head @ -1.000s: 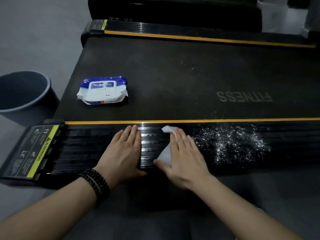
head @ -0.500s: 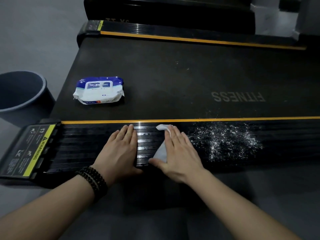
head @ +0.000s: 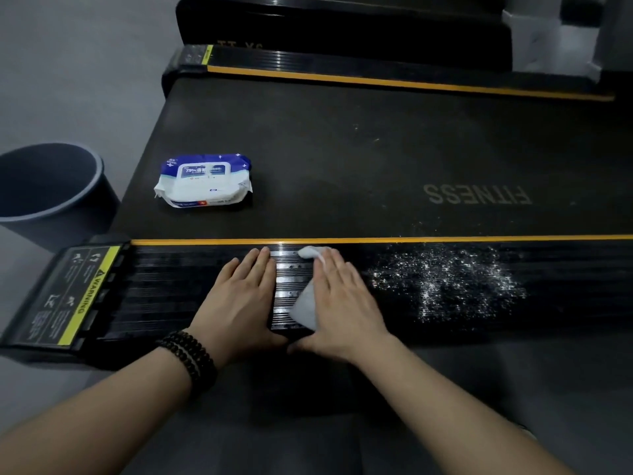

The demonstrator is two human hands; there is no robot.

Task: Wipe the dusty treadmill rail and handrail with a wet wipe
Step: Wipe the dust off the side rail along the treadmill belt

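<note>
While left hand (head: 241,299) lies flat on rail (head: 171,289), right hand (head: 342,303) fingers straight, pressing wet wipe (head: 305,305).

Both forearms bare, no sleeves in view. Left wrist wears a dark beaded bracelet (head: 187,358), several strands wrapped together. Right wrist unadorned.

I'm seeing the black ribbed rail (head: 191,286) lying crosswise, white dust (head: 442,286) speckling its right part, a crumpled white wipe (head: 305,305) lying flat on its middle.
</note>
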